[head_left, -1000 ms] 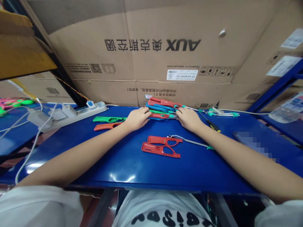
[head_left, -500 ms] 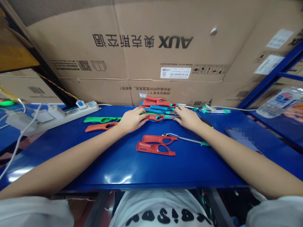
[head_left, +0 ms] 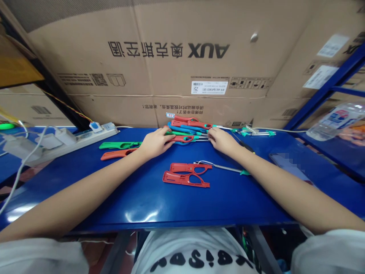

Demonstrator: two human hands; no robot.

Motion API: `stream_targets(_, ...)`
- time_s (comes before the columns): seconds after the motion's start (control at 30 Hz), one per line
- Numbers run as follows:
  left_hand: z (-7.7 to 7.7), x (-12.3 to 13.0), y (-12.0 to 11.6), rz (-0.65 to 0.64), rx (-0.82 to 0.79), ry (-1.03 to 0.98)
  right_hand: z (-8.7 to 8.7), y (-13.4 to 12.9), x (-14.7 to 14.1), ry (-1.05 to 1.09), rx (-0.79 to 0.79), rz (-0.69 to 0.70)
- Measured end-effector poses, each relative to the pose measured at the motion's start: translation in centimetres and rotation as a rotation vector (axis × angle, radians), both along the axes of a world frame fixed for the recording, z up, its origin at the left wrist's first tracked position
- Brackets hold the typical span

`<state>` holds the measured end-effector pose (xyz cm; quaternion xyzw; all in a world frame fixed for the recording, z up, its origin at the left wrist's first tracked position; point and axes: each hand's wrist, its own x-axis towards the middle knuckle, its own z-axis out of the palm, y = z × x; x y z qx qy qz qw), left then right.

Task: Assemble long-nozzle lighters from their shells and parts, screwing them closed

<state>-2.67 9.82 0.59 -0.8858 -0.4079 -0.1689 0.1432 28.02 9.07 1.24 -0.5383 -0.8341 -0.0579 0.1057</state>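
Several long-nosed lighters in red, blue and green lie in a pile at the back of the blue table [head_left: 137,201]. My left hand [head_left: 156,144] is closed round the handle end of the pile. At the metal rods on the other end, my right hand [head_left: 221,140] has its fingers bent and pressed together. A green handle [head_left: 114,145] and an orange handle [head_left: 115,154] lie left of my left hand. Nearer me are two red casing halves [head_left: 186,179], with a metal rod [head_left: 228,168] and white wire beside them.
A white power strip [head_left: 82,140] with plugs stands at the left. Behind the table rises a large cardboard box [head_left: 171,76]. Green-tipped metal parts [head_left: 256,132], a phone [head_left: 289,165] and a clear plastic bottle [head_left: 330,121] are on the right.
The lighters between my hands have shifted, with the blue ones now tilted and closer together. Both hands have moved only slightly. The whole view has drifted a little.
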Motion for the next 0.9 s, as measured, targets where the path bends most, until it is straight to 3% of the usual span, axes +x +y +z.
stream_targets(0.47, -0.4, -0.9, -1.6, 0.058, -0.071, -0.08, 1.2, -4.1, -0.2, -0.045, -0.112, -0.013)
stream_targets(0.9, -0.2, 0.0, -0.1, 0.184, -0.131, -0.108, -0.9, -2.6, 0.9, -0.014, -0.043, -0.036)
